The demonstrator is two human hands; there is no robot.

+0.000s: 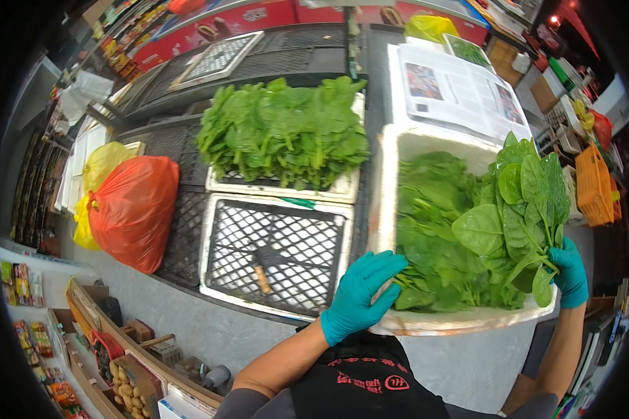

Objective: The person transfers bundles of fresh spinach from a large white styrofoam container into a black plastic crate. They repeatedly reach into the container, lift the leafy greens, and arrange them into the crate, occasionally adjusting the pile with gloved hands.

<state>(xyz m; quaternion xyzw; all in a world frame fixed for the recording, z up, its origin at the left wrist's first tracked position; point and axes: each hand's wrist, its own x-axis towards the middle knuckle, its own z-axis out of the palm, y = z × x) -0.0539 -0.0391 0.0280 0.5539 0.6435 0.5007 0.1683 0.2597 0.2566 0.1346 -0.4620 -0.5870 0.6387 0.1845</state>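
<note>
My right hand (570, 272), in a teal glove, grips a bunch of leafy greens (529, 209) by the stems at the right side of a white foam box (466, 320). More of the same greens (440, 235) lie inside that box. Gloved in teal too, my left hand (364, 293) rests at the box's near left corner, fingers spread a little, beside the leaves; whether its fingertips touch them I cannot tell. Left of the box, a neat pile of greens (288, 131) covers a foam crate. Nearer me is a white crate with a black lattice (278, 251), a small brown piece on it.
Red (136, 214) and yellow (105, 162) plastic bags stand on the left of the black stand. A printed sheet (456, 94) covers a box beyond the foam box. An orange crate (595, 186) is at far right. Potatoes (128, 387) sit in a carton at lower left.
</note>
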